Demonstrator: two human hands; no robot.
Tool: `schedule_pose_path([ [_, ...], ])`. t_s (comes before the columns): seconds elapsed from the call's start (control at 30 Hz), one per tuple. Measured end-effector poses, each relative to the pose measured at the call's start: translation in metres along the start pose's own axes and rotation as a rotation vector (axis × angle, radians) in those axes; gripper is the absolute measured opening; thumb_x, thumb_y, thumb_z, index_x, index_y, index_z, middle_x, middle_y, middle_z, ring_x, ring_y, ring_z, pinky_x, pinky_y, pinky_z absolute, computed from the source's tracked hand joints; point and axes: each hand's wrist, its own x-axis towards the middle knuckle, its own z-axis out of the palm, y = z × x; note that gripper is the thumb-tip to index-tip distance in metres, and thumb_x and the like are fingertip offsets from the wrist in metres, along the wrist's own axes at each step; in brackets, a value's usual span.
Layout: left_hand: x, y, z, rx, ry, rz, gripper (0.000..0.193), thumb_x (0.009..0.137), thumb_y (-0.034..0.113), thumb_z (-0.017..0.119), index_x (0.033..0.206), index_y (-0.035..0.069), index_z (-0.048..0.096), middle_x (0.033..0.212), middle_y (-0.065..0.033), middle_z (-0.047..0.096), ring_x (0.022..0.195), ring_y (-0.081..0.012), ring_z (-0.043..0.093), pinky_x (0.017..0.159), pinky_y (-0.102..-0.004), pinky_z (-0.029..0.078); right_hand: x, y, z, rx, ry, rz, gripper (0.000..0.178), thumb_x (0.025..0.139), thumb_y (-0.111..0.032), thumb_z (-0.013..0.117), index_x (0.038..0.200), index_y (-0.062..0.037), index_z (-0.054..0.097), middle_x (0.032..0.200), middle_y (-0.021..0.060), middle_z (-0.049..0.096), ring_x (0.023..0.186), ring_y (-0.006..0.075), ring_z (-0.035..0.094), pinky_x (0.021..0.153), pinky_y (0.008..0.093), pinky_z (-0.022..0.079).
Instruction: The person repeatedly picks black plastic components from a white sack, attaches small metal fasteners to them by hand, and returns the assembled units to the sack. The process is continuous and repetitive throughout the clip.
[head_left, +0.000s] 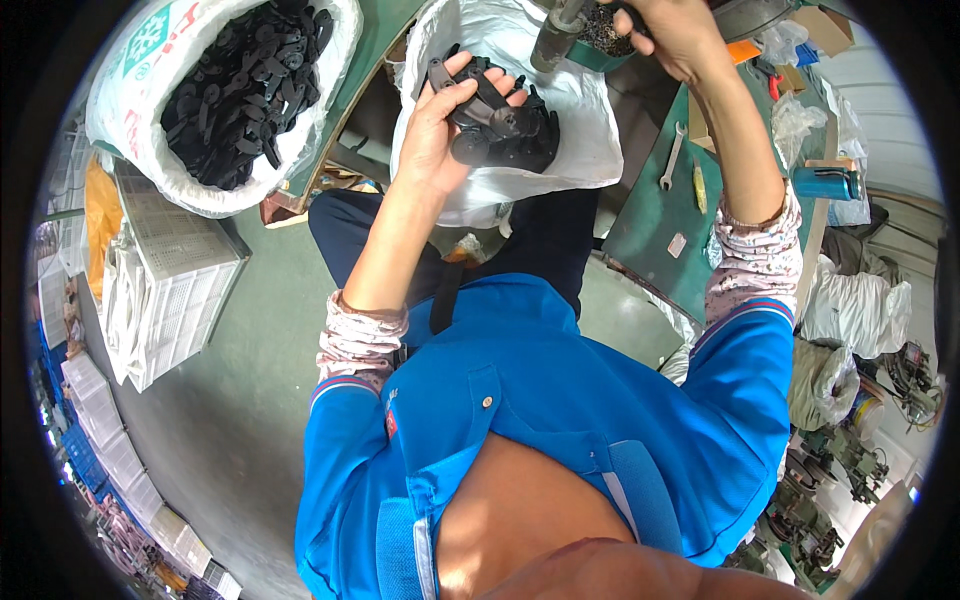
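Observation:
My left hand [438, 130] is closed round several flat black plastic parts [490, 105] with rounded ends. It holds them over an open white sack [590, 150], where more black parts lie in a heap. My right hand [682, 38] is at the top edge, beside a green tray [600, 58] filled with small dark bits. Its fingers are curled, and whatever they hold is too small or hidden to make out. Left of the tray, a grey metal machine cylinder [556, 42] stands between my two hands.
A large white sack [340, 90] full of black parts stands at the upper left. Below it is a white plastic crate [190, 270]. On the green bench [640, 225] at right lie a wrench [673, 158], a yellow-handled tool [699, 187] and a blue cylindrical object [825, 183].

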Motion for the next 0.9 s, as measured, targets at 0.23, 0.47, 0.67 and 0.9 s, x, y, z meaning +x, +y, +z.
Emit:
schedule_pose_path([
  [0.23,-0.002,0.003,-0.001,0.029,0.029,0.127,0.046,0.091,0.002,0.055,0.134,0.005,0.038,0.123,-0.0234,0.055,0.115,-0.0347,0.059,0.104,-0.0556,0.044,-0.057,0.078,0.012,-0.084,-0.083,-0.118,0.038,0.094,-0.032,0.062,0.118,-0.0033,0.059,0.101,0.0081,0.067,0.078,0.0129,0.065,0.060,0.0252,0.050],
  [0.47,0.002,-0.009,0.000,0.116,0.036,0.073,0.046,0.092,0.011,0.062,0.133,0.005,0.042,0.121,-0.0217,0.058,0.115,-0.0338,0.059,0.096,-0.0465,0.053,-0.094,0.143,0.041,0.299,-0.097,0.045,0.018,0.091,-0.011,0.065,0.106,-0.0017,0.062,0.099,0.0094,0.066,0.089,0.0154,0.064,0.078,0.0270,0.052],
  [0.67,0.003,-0.005,-0.008,0.119,0.160,-0.068,0.028,0.092,0.024,0.066,0.112,0.006,0.058,0.097,-0.0131,0.067,0.084,-0.0228,0.066,0.075,-0.0348,0.059,-0.092,0.102,0.011,0.431,0.073,-0.387,0.014,0.088,0.005,0.060,0.099,-0.0016,0.057,0.102,0.0139,0.068,0.088,0.0137,0.062,0.079,0.0260,0.050],
  [0.9,-0.004,-0.008,0.003,0.140,0.164,-0.284,0.029,0.094,0.031,0.063,0.108,0.006,0.061,0.090,-0.0072,0.066,0.077,-0.0175,0.065,0.069,-0.0322,0.056,-0.121,0.100,0.026,-0.695,-0.303,-0.917,0.053,0.077,0.006,0.068,0.123,-0.0182,0.062,0.122,0.0115,0.056,0.096,0.0233,0.063,0.076,0.0323,0.056],
])
